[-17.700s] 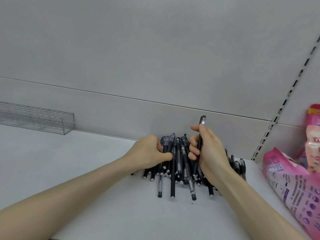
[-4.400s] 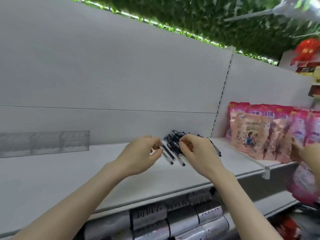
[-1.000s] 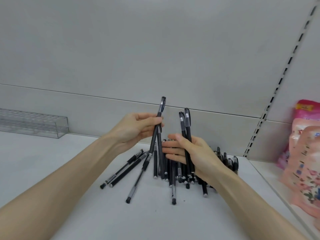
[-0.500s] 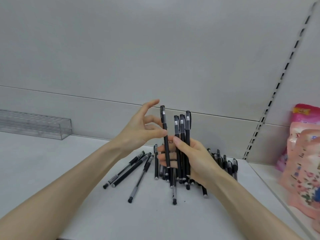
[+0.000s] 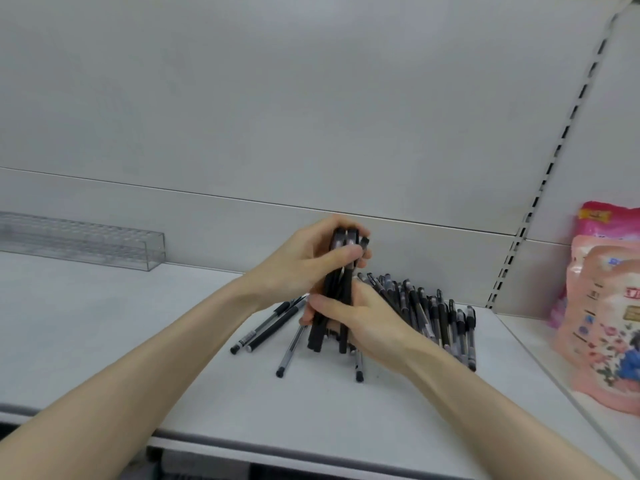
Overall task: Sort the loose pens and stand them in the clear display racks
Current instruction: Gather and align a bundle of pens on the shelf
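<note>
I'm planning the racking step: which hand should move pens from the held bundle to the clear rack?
Probably left. The clear rack stands far left, nearer the left hand; the right hand grips the bundle low and can steady it.

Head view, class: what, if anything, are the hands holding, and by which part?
A bundle of black pens: left hand grips its top end, right hand its lower half.

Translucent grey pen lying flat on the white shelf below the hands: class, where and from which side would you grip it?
Pinch the translucent grey pen on its near half, likely from above and the front. It lies flat; its far end is hidden behind the right hand gripping black pens, while bare white shelf flanks the near end.
</note>
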Demonstrator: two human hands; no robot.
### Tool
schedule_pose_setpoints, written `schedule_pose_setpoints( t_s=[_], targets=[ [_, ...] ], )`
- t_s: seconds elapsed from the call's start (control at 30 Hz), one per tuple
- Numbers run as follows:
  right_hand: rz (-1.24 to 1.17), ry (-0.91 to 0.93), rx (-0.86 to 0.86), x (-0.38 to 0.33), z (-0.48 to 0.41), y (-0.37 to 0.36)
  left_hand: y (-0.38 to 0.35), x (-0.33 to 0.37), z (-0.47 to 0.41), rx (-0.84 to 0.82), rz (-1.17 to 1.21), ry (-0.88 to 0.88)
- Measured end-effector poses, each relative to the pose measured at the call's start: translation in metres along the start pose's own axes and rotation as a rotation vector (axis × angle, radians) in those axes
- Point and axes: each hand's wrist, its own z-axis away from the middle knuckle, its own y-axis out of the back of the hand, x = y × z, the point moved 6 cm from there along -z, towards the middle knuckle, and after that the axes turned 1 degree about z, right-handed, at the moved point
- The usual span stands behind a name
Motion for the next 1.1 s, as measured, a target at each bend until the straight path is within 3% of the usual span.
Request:
schedule_pose_setpoints(
  t_s=[0.1,0.17,0.23,0.4,0.57,0.7,0.8,0.93,1.03,1.1],
  targets=[
    [-0.054,-0.036,0.016,0.007,0.000,-0.003,0.000,-0.010,0.010,-0.020,-0.039,0.064],
    [-0.157,-0.072,0.055,0.009,0.000,-0.001,0.017,-0.023,0.015,0.088,-0.105,0.124],
    [-0.257,-0.099,0.125,0.009,0.000,0.004,0.038,-0.038,0.024,0.169,-0.316,0.193],
    [-0.353,-0.124,0.205,0.011,0.001,0.006,0.051,-0.075,0.055,0.012,-0.880,0.451],
    [-0.382,-0.152,0.257,0.014,0.004,0.008,0.046,-0.076,0.059,0.003,-0.999,0.513],
    [-0.381,-0.153,0.293,0.008,0.007,0.012,0.050,-0.068,0.056,0.101,-0.909,0.554],
    [-0.309,-0.136,0.354,0.003,0.011,0.020,0.046,-0.048,0.050,0.237,-0.514,0.438],
    [-0.269,-0.096,0.439,-0.001,0.012,0.032,0.003,-0.032,0.039,0.040,-0.116,0.330],
    [-0.193,-0.120,0.498,-0.002,0.013,0.048,-0.010,-0.040,0.024,-0.070,-0.114,0.331],
    [-0.147,-0.148,0.555,-0.001,0.013,0.063,0.002,-0.053,0.008,0.030,-0.177,0.345]
  ],
)
